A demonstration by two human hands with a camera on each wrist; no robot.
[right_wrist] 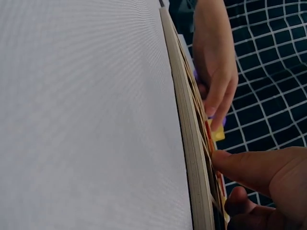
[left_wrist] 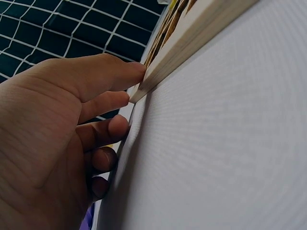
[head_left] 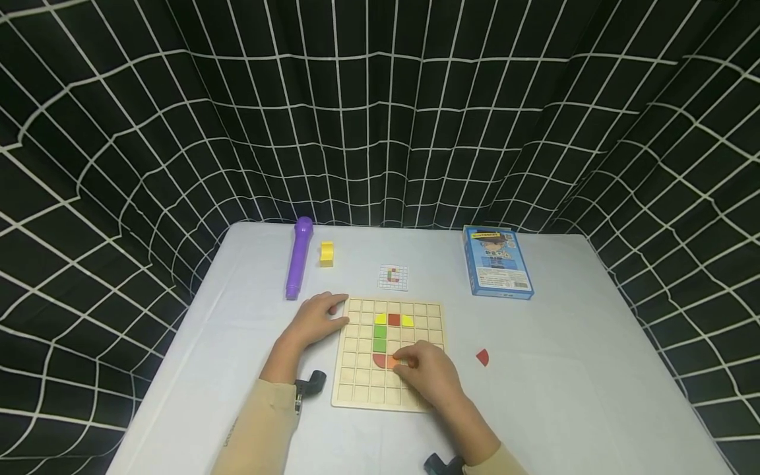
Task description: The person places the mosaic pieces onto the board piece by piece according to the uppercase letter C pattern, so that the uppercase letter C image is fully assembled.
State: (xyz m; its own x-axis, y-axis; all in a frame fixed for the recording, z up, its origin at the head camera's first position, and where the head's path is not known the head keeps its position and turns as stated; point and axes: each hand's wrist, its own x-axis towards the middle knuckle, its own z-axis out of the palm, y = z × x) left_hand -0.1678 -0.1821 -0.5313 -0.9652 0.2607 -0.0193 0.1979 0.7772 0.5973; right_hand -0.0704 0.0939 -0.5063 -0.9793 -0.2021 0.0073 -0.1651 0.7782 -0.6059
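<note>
A wooden grid board lies on the table. My left hand touches its left edge with thumb and index finger spread; in the left wrist view, that hand's other fingers are bent. Thumb and index finger of my right hand pinch an orange tile low on the board, beside a red quarter-round tile. Above stand two green squares, then a row with a yellow tile, a red square and another yellow tile.
A loose red quarter-round tile lies right of the board. Behind the board is a small pattern card. A purple microphone-shaped tube and a yellow block lie back left; a blue box lies back right.
</note>
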